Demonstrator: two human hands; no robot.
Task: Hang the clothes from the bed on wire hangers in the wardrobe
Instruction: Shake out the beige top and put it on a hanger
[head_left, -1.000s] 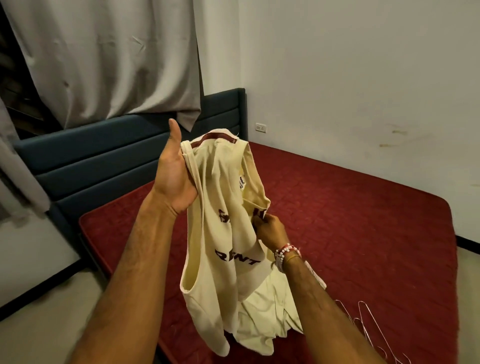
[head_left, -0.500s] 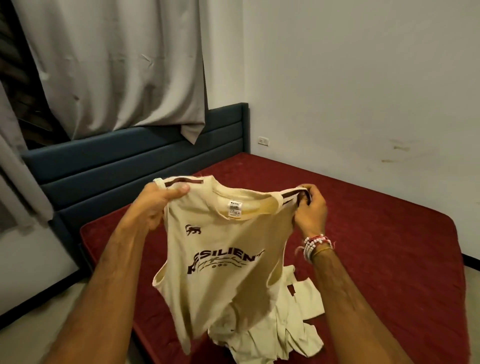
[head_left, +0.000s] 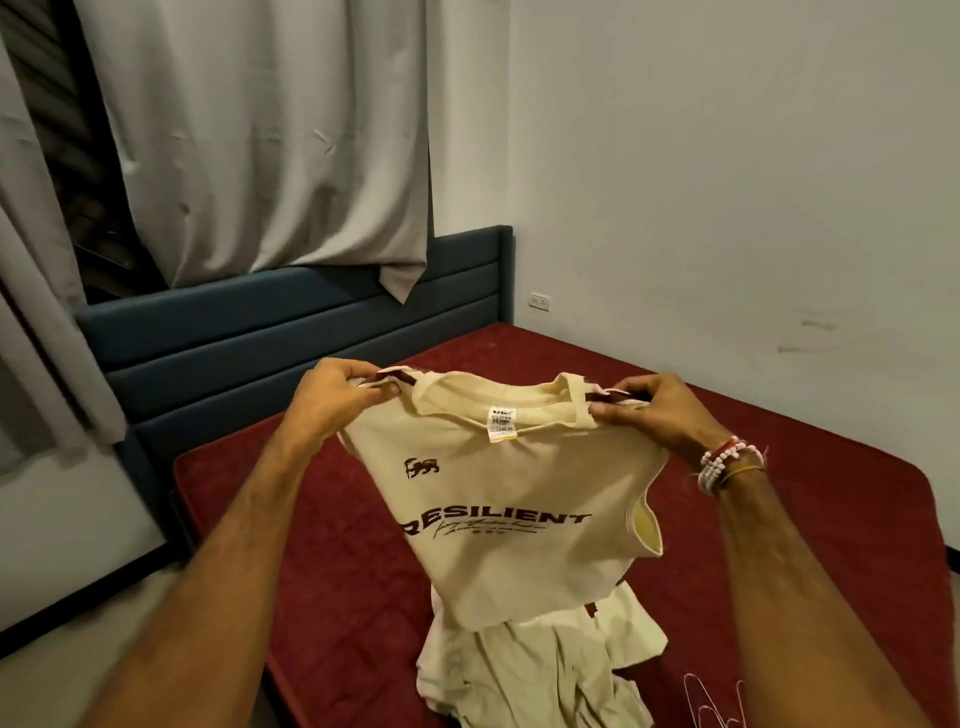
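left hand: I see it raised above the bed, thumb and fingers curled in a pinch on one shoulder strap of the cream top, right at the maroon trim
right hand: it pinches the other shoulder strap the same way, fingers curled over the cloth; beaded bracelets sit on that wrist
cream top: hangs spread between the two hands, printed side facing me, with the word RESILIENT across the chest and a small dark lion mark above it; a white neck label shows inside the collar; the hem reaches down to the pile below, and I cannot tell whether it touches
pile of pale clothes: lies crumpled on the bed near its close edge, directly under the cream top
wire hangers: I make out thin wire shapes on the bed just right of the pile, cut off by the bottom of my view
bed: dark red quilted surface, with a blue padded headboard at its far left end
background: a grey curtain drapes over the headboard; a wall socket sits just beside the headboard's right end
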